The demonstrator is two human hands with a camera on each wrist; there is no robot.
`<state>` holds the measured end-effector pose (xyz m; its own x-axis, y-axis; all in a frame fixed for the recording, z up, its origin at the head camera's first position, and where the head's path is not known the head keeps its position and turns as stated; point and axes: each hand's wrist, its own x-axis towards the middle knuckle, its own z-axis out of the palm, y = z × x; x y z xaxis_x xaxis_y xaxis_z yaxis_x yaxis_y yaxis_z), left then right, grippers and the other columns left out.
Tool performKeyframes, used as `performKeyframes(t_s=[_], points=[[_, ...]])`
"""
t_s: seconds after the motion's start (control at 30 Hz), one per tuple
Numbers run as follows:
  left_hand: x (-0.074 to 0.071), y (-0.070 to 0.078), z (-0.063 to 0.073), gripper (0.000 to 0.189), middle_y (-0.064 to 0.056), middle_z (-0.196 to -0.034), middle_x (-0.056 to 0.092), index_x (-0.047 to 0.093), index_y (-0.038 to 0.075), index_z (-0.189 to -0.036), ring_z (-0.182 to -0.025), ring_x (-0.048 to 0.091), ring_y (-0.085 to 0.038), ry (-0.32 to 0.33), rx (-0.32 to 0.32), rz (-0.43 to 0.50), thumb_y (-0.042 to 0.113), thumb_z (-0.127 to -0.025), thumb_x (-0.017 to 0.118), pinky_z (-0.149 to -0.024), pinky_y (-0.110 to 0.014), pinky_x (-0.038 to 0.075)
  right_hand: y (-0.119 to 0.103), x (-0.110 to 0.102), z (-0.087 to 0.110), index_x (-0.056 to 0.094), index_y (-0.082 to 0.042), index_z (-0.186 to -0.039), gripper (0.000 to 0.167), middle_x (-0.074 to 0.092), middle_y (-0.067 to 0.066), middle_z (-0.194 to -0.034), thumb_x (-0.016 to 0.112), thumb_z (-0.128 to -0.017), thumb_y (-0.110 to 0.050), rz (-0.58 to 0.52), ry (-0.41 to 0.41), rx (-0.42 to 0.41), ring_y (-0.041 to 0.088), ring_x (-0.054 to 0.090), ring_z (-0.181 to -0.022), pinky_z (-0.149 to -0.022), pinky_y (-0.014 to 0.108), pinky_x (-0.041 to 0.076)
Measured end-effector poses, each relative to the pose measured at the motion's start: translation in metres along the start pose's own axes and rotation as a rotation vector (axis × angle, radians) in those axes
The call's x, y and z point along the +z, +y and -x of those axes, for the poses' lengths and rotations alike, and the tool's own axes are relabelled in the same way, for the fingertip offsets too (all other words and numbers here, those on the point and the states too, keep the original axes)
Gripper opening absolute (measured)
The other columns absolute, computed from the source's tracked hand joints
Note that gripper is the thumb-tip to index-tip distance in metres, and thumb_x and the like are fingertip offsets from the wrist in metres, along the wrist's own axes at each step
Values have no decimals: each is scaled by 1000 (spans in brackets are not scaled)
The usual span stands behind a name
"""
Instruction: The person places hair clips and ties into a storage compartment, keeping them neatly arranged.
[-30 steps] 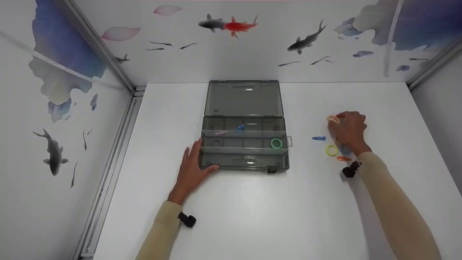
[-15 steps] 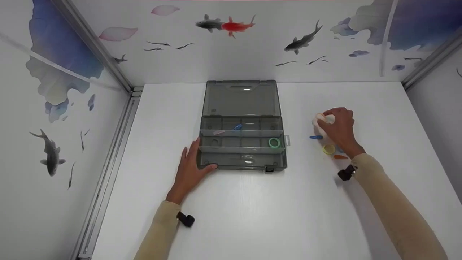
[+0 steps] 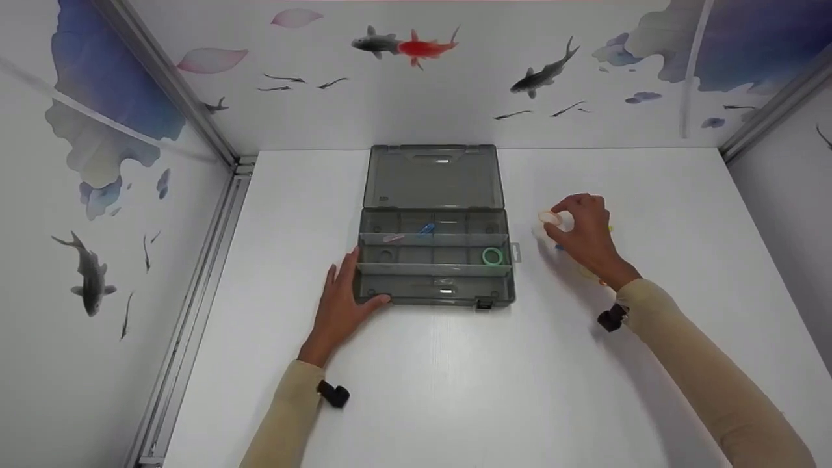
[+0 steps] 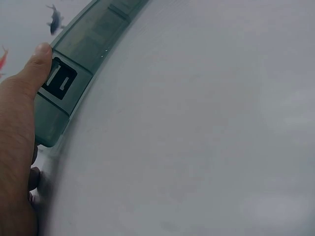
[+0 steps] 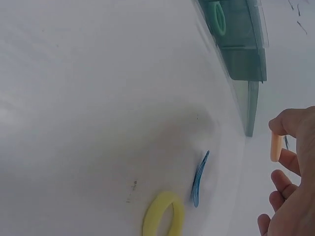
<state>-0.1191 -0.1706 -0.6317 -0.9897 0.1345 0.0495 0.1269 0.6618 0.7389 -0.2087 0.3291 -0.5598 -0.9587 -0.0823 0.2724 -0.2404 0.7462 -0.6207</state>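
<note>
My right hand (image 3: pixel 588 234) pinches a peach hair tie (image 5: pixel 276 146) between thumb and index finger, held above the table to the right of the box. My left hand (image 3: pixel 341 312) rests at the near left corner of a grey see-through organizer box (image 3: pixel 406 289); its fingers lie along the left side and the thumb touches the front wall. The box lies open, its lid (image 3: pixel 434 177) tipped back. Inside, the back row has a blue hair clip (image 3: pixel 426 229) and a pink hair clip (image 3: pixel 393 238); the middle row has a green hair tie (image 3: pixel 483 257).
Under and behind the right arm, a yellow hair tie (image 5: pixel 151 216) and another blue hair clip (image 5: pixel 198 182) lie on the white table (image 3: pixel 416 383). An orange piece (image 3: pixel 603 282) peeks out beside the wrist. Walls painted with fish (image 3: pixel 426 48) stand at the back and sides.
My right hand has moved left toward the box, carrying the peach hair tie away from the other pieces. The left hand has stayed at the box corner.
</note>
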Motion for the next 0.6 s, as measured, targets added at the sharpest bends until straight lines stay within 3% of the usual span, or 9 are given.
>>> performKeyframes(t_s=[0.13, 0.37, 0.6], points=[[-1, 1, 0, 118, -8, -184, 21, 14, 37, -179, -168, 8, -48, 0, -2, -1, 80, -88, 76, -126, -76, 26, -8, 5, 0, 73, 5, -117, 26, 58, 28, -131, 83, -97, -8, 6, -17, -2, 48, 42, -132, -113, 70, 27], [-1, 0, -1, 119, -11, -183, 23, 14, 32, -179, -169, 10, -45, 1, 9, -8, 77, -89, 77, -131, -70, 22, -22, 12, 0, 74, 5, -115, 27, 60, 27, -129, 87, -94, -6, 25, -9, -109, 48, 46, -126, -107, 70, 33], [0, -2, -1, 120, -11, -183, 23, 14, 28, -179, -169, 14, -41, 7, 30, -7, 75, -90, 78, -134, -63, 17, -43, 16, 1, 76, 3, -115, 27, 61, 25, -131, 88, -94, -9, 28, -55, -160, 46, 46, -129, -111, 67, 34]])
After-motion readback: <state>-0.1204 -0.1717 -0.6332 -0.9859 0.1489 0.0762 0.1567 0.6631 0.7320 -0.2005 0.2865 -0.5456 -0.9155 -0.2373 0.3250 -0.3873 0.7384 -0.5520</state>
